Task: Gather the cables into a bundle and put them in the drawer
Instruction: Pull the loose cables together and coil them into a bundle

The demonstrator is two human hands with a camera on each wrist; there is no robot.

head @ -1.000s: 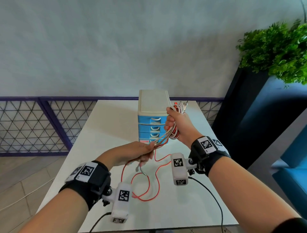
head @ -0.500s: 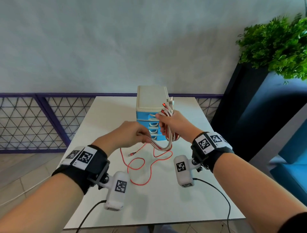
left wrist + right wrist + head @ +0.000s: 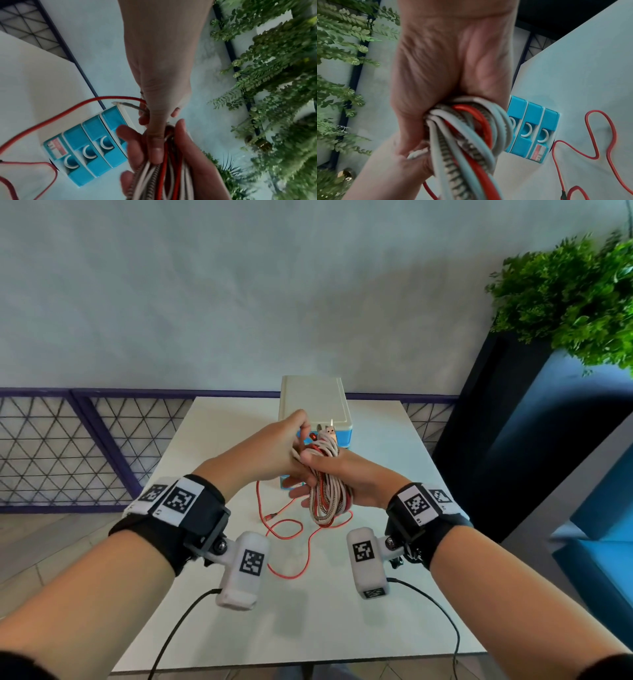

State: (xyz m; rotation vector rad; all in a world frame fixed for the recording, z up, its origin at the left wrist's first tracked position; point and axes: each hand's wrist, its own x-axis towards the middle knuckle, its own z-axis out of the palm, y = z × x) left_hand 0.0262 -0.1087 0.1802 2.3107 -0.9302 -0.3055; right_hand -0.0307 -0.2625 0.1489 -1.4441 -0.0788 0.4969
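On the near part of the white table (image 3: pixel 359 594), a loose red cable tail (image 3: pixel 291 542) lies slack. Above it, the right hand (image 3: pixel 346 474) grips the light, floppy cable bundle (image 3: pixel 327 491) mid-coil, the best hold, while the left hand (image 3: pixel 270 450) pinches a strand. Beyond stands the closed blue drawer unit (image 3: pixel 313 402).

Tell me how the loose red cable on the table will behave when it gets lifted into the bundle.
Likely floppy: the red cable lies in limp curves on the table. Probably light: the right hand alone holds the whole cable bundle. The free plug end may swing or snag.
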